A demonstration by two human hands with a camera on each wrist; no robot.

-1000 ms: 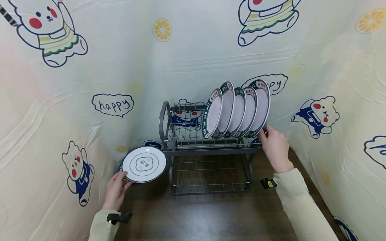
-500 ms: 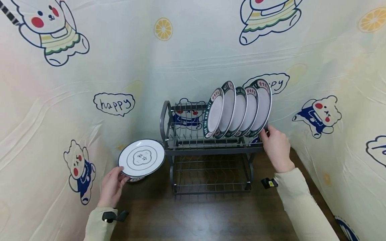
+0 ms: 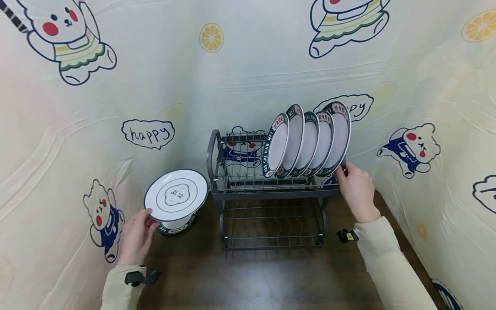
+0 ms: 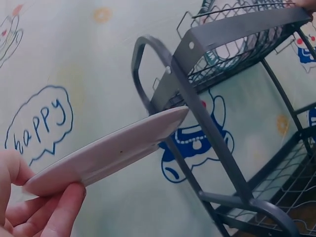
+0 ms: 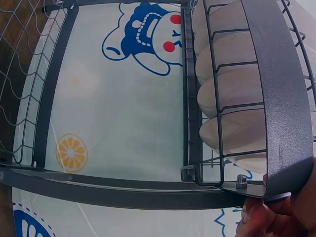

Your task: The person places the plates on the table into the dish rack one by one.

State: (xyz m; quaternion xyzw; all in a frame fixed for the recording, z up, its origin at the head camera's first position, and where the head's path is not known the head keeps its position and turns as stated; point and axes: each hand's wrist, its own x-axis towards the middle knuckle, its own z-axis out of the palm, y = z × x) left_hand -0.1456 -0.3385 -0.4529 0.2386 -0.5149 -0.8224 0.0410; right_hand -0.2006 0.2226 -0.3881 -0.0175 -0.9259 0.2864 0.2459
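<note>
My left hand [image 3: 136, 237] pinches the near-left edge of a white plate [image 3: 178, 195] with a thin dark rim and a cloud-shaped print at its centre, thumb above and fingers beneath. In the left wrist view this plate [image 4: 108, 150] shows tilted, its far edge overlapping the rack's side. Partly hidden below it is a dish [image 3: 178, 227] with a dark green lettered rim. Several similar green-rimmed plates [image 3: 278, 146] stand on edge in the upper tier of a grey two-tier dish rack [image 3: 255, 196]. My right hand [image 3: 356, 189] grips the right end of that tier.
The rack's lower wire shelf [image 3: 271, 224] stands on a dark wooden table [image 3: 248, 280]. A pale cloth [image 3: 248, 64] with cartoon prints hangs behind and on both sides. The rack's curved left handle [image 3: 211, 155] rises beside the held plate.
My left hand has carried the plate up and to the left, uncovering more of the dish beneath it. The right hand has stayed at the rack's end.
</note>
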